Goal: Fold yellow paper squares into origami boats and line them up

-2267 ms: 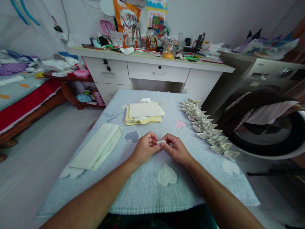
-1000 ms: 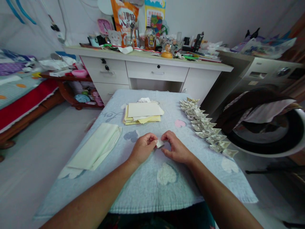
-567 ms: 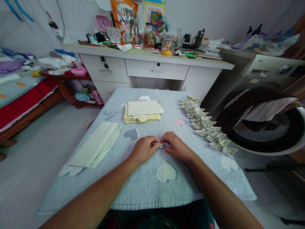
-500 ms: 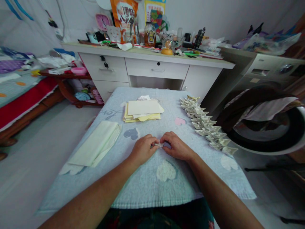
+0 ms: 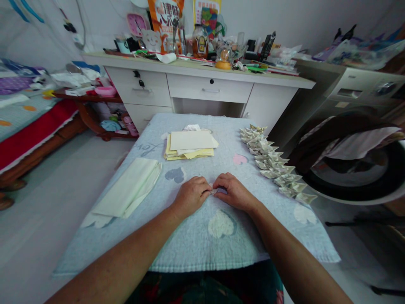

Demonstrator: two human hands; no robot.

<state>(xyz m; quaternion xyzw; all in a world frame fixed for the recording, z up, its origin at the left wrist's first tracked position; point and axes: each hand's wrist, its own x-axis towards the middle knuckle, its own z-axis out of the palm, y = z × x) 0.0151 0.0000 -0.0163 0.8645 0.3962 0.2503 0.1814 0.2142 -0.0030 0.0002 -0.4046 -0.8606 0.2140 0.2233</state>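
Observation:
Between my fingertips is a small folded piece of paper (image 5: pixel 214 191), mostly covered by the fingers. My left hand (image 5: pixel 193 195) pinches its left end, thumb against forefinger. On the other end, my right hand (image 5: pixel 233 192) closes thumb and fingers the same way. Both hands are just above the blue cloth (image 5: pixel 196 236) that covers the table. To the right stand folded paper boats (image 5: pixel 272 162) in a long slanting group, with a patterned one at the far end. Beyond my hands lies a stack of cream and yellow paper sheets (image 5: pixel 190 141).
A folded pale green cloth or paper (image 5: pixel 128 188) lies at the left of the table. White crumpled paper (image 5: pixel 192 127) sits behind the stack. Farther back is a white desk (image 5: pixel 209 90) crowded with jars and packets. A washing machine (image 5: pixel 351 97) with laundry in its door stands right.
My left fingers have closed in over the paper, so less of it shows between my hands. Both hands stay in nearly the same place, and the view has shifted slightly.

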